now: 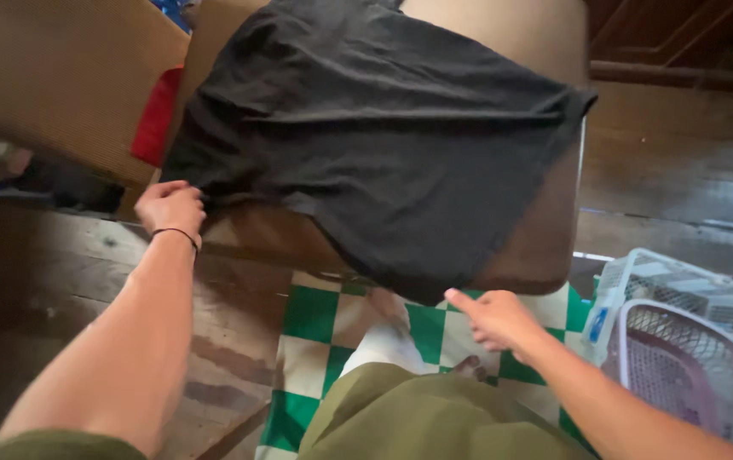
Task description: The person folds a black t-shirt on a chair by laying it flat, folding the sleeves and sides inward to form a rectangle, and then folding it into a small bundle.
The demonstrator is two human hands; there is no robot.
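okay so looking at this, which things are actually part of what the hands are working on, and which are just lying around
In use:
black shirt, spread flat
brown table under it
left hand, pinching the shirt's corner
right hand, pointing at the shirt's lower edge, not clearly touching

Lying about:
white laundry baskets
green checked mat
red cloth
cardboard box

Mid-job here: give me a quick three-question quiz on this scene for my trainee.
1. True or false: the left hand grips an edge of the black garment.
2. Which is nearest the right hand? A) red cloth B) white mesh baskets C) cardboard box
3. Fill in: the mat under the person's feet is checked green and ____.

Key:
1. True; its fingers pinch the garment's left edge.
2. B
3. White
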